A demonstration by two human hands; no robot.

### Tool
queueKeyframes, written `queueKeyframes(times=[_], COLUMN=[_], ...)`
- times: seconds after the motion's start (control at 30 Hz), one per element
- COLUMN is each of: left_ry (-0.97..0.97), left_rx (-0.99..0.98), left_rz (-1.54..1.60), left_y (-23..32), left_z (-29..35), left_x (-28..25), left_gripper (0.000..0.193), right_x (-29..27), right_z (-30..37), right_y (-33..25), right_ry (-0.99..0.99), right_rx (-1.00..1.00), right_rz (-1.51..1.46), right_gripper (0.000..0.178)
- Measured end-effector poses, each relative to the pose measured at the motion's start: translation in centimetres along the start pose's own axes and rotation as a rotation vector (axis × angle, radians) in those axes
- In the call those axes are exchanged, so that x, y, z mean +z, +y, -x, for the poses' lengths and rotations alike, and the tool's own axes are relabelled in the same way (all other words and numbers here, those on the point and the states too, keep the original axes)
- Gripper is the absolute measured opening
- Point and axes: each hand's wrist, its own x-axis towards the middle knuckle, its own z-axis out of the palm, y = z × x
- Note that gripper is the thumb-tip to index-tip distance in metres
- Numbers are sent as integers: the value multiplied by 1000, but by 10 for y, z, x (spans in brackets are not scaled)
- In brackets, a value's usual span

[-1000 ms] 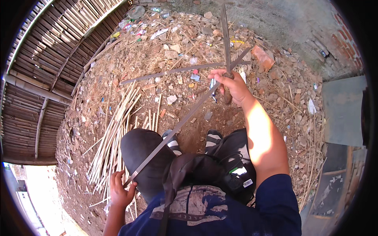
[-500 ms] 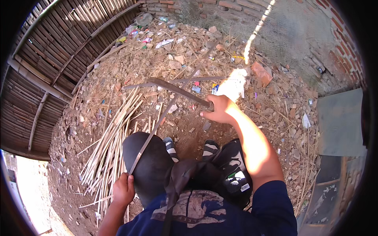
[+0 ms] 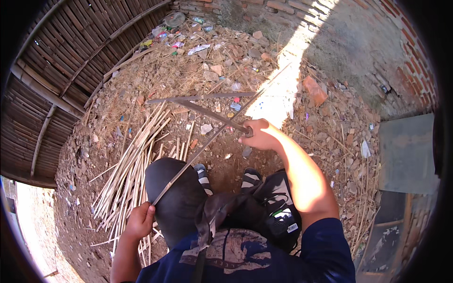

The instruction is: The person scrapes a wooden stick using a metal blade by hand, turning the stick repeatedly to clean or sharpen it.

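Observation:
My left hand (image 3: 139, 220) pinches the near end of a long, thin bamboo strip (image 3: 188, 162) between thumb and fingers. The strip slants over the dark-covered left knee (image 3: 166, 181) and away to the far right. The handle of a machete (image 3: 203, 111) is gripped in my right hand (image 3: 260, 135), its dark blade pointing left and slightly away. Blade and strip cross a little left of that hand; whether they touch I cannot tell. A loose pile of pale split bamboo strips (image 3: 130, 177) lies on the ground beside the left knee.
Another long dark strip (image 3: 214, 95) lies crosswise ahead. Stones, dry straw and litter cover the ground, with a large brick chunk (image 3: 314, 91) at right. A bamboo-slat wall (image 3: 71, 56) rises at left, a brick wall (image 3: 349, 61) behind, and a grey panel (image 3: 406, 153) at right.
The far end of the bamboo strip has swung to the right. My right hand and the machete have come slightly nearer and left. My left hand has shifted a little left.

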Motion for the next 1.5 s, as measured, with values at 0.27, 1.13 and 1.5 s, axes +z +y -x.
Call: queueKeyframes(times=[0.27, 1.13, 1.5], left_ry=[-116, -304, -320], left_rx=[-28, -256, -259], left_rz=[102, 466, 489], left_y=[-25, -28, -33], left_z=[-6, -14, -18], left_x=[-5, -11, -8], left_gripper=[44, 43, 45], right_x=[-14, -12, 6], right_z=[-9, -4, 3], right_y=[22, 13, -17], right_ry=[-167, -271, -284], right_rx=[150, 158, -73], right_rz=[-281, -276, 56], right_gripper=[50, 39, 44])
